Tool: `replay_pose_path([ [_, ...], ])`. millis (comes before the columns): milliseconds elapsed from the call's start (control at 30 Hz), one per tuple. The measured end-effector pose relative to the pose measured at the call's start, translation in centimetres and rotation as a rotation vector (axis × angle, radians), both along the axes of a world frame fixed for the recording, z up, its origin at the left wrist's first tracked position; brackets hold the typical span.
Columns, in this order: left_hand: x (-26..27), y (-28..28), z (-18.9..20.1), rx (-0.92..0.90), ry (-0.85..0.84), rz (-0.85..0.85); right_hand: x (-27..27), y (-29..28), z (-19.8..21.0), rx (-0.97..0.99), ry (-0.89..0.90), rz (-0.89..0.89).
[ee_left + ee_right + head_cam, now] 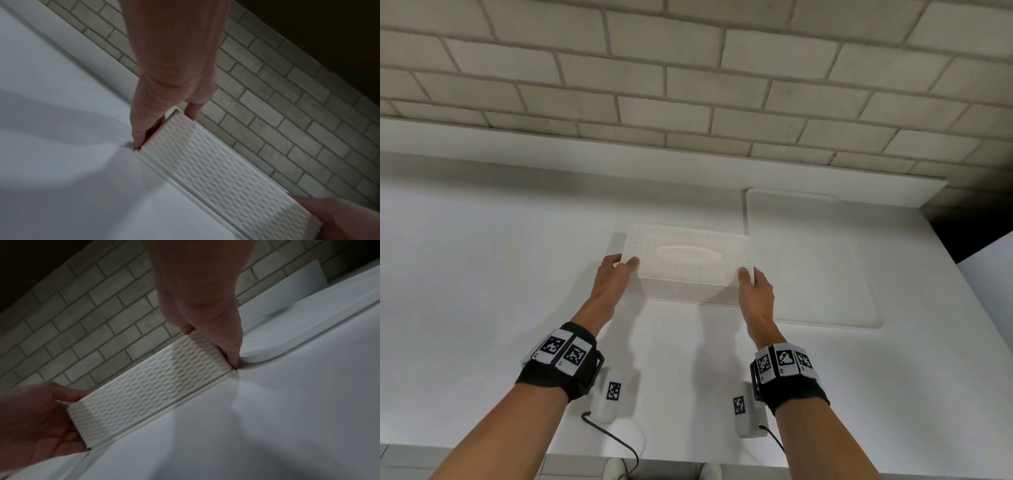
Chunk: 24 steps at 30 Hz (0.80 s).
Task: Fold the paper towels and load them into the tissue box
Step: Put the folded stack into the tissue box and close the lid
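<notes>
A white tissue box (688,263) with a woven texture and an oval slot in its lid stands on the white counter (500,274). My left hand (619,265) grips its left end, thumb on the lid's near corner and fingers down the side. At the right end my right hand (751,279) grips the same way. The left wrist view shows my left hand (170,81) clasping the box (216,162) at its end. In the right wrist view my right hand (201,296) clasps the box (148,386) likewise. I see no paper towels in any view.
A flat white board (811,260) with rounded corners lies on the counter just right of the box. A brick wall (688,85) rises behind a low white ledge. The counter's front edge (688,457) runs below my wrists, and its right end meets a dark gap.
</notes>
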<state>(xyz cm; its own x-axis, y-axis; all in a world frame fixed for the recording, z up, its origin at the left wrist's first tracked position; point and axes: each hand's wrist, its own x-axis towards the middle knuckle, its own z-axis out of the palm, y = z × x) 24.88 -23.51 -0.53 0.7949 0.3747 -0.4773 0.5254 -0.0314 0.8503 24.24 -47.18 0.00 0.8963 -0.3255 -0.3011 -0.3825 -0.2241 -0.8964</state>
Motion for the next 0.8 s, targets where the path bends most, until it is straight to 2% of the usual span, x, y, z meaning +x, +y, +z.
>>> replay_pose_path([
  [267, -2.6, 1.0, -0.7, 0.010, -0.032, -0.014, -2.6, 0.3, -1.0, 0.051, 0.027, -0.014],
  [367, -4.9, 1.4, -1.1, 0.001, -0.039, -0.007, -4.4, 0.5, -1.3, 0.068, -0.022, -0.017],
  [600, -7.3, 1.6, -0.7, 0.001, -0.117, -0.040, -6.5, 0.7, -2.5, -0.072, -0.111, 0.023],
  [800, -6.9, 2.5, -0.7, 0.014, -0.048, -0.097, -6.4, 0.6, -2.8, -0.118, -0.098, 0.062],
])
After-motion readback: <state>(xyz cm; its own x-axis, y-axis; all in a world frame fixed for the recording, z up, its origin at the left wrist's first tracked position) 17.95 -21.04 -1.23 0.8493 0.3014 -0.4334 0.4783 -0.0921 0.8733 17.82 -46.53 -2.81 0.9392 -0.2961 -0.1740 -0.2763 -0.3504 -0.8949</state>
